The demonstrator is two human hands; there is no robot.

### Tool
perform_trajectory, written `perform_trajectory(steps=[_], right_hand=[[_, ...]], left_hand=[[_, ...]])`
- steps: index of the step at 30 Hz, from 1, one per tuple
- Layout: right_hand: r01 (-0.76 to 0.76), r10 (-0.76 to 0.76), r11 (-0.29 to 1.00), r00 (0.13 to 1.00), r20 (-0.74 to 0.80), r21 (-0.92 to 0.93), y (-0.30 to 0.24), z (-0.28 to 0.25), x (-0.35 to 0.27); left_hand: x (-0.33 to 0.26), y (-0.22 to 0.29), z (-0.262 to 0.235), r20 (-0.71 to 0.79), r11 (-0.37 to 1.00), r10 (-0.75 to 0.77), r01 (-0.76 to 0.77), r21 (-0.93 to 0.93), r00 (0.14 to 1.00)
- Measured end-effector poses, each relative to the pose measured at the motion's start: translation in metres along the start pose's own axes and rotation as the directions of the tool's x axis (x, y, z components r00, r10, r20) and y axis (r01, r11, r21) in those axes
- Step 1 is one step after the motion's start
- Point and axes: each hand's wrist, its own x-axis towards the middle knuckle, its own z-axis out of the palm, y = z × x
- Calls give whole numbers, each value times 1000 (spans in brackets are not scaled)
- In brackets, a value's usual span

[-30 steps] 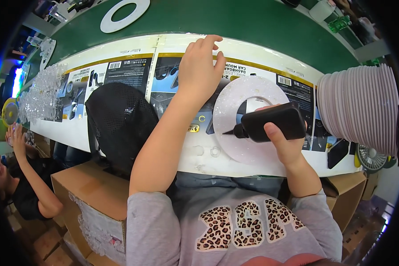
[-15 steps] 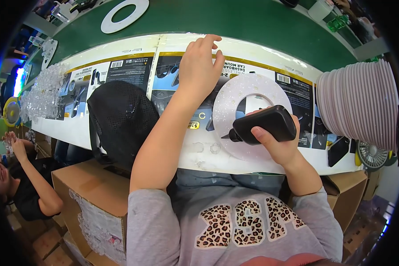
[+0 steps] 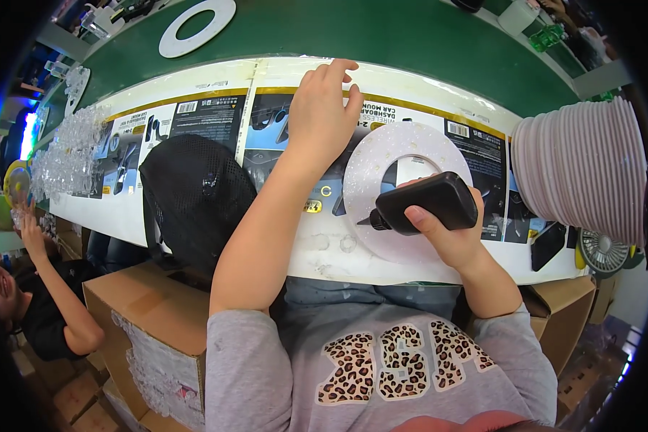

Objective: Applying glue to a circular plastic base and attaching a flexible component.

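My right hand (image 3: 457,230) is closed round a black squeeze bottle (image 3: 428,205) with a narrow pointed nozzle. The bottle lies tilted above a flat white speckled ring (image 3: 371,162), its nozzle tip over the ring's left part. Whether the tip touches the ring I cannot tell. Small glossy dots show on the ring's surface. Beyond it to the left, my left hand (image 3: 322,111) reaches over the printed sheet (image 3: 273,155) with fingers loosely bent and thumb apart. Nothing shows in that hand.
Stacked pale rings (image 3: 579,173) stand at right, beside a black phone (image 3: 549,246) and a small fan (image 3: 603,252). A black mesh item (image 3: 194,198) sits left of my arm; clear plastic pieces (image 3: 68,155) are heaped beyond. Another white ring (image 3: 167,45) lies on the green table (image 3: 302,29). Cardboard boxes (image 3: 151,295) stand below.
The whole view has shifted very slightly. My hands and the bottle keep nearly the same pose. At the left, the other person's hand has risen.
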Motion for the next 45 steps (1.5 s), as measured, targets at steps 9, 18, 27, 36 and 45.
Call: perform_trajectory(steps=[9,18,27,36,45], right_hand=[[-57,60,997,996,73,-48,-4,-6,7],[-86,89,994,995,-37,72,3,-10,5],[-75,131,939,980,-148,336,14,-15,19],[-352,483,431,868,117,831,22,-34,29],[-366,505,248,839,202,897,13,-40,30]], left_hand=[[9,6,-4,11,998,-44,44,-53,999],[2,7,-4,46,996,-59,61,-57,997],[3,9,-9,71,989,-113,119,-83,991],[-11,42,-7,404,999,43,-28,-44,914],[-26,52,4,415,967,208,-251,51,886]])
